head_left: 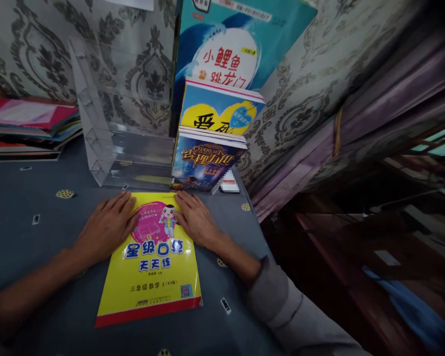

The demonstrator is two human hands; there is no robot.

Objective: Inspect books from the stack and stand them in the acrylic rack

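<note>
A yellow workbook (152, 277) with a red bottom strip and a pink picture lies flat on the dark patterned tabletop. My left hand (109, 222) rests along its upper left edge, fingers stretched forward and the thumb on the cover. On the opposite edge lies my right hand (198, 217), its fingers also extended and its thumb touching the cover. Just beyond the workbook stands a clear tiered book rack (133, 148). Its right side carries a dark blue book (207, 163), a blue and yellow book (222, 106) and a tall teal book (252, 39).
A stack of books and folders (33, 118) sits at the back left of the table (33, 257). Patterned wallpaper (141, 64) rises behind the rack. A purple curtain (304, 153) hangs to the right, past the table's edge. Beyond it is a dark reddish piece of furniture (341, 257).
</note>
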